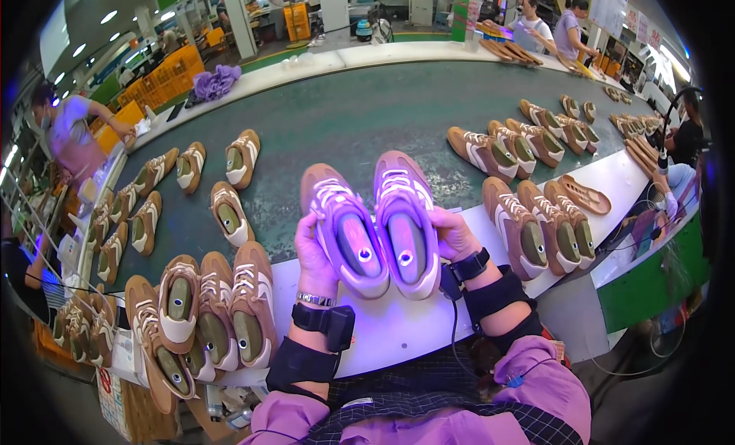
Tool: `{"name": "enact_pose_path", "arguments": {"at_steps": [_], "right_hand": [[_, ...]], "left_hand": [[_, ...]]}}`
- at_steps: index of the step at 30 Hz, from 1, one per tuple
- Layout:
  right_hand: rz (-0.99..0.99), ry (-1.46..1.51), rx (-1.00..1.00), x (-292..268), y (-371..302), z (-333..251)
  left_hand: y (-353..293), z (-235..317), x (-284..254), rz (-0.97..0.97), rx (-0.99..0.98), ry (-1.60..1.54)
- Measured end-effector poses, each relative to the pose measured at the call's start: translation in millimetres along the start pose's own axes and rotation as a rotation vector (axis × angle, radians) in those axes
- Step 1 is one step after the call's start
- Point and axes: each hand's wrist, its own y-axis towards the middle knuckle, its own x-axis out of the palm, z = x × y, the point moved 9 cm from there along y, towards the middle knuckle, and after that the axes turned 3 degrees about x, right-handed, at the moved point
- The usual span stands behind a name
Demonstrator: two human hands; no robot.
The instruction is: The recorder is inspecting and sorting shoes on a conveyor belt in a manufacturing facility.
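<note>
Two brown-and-white sneakers with white laces are held up side by side in front of me, toes pointing away, lit with a purple tint. My left hand (312, 250) grips the outer side of the left sneaker (334, 196); its thumb is by the collar and the other fingers are mostly hidden. On the other side, my right hand (455, 234) is closed round the outer side of the right sneaker (402, 189). Pale insoles with a round dark mark show inside both. Beneath them lies the white work ledge (390, 334).
A green conveyor belt (337, 108) runs past, carrying scattered sneakers. Several sneakers are piled on the ledge (214, 307) at left, and more stand in a row (536, 227) at right with a loose brown sole (586, 195). A co-worker (76, 135) stands at far left; others work across the belt.
</note>
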Motion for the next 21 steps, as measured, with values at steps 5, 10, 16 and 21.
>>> {"name": "enact_pose_path", "arguments": {"at_steps": [5, 10, 16, 21], "right_hand": [[0.108, 0.224, -0.152, -3, -5, -16], [0.224, 0.162, -0.292, -7, -13, -38], [0.314, 0.103, -0.435, -2, -18, -51], [0.375, 0.090, -0.402, -4, -17, -43]], "left_hand": [[-8, 33, 3, -0.093, 0.238, -0.115], [-9, 38, -15, 0.080, 0.300, -0.013], [-14, 42, -22, 0.227, 0.407, 0.005], [-15, 36, -25, 0.270, 0.374, 0.040]]}}
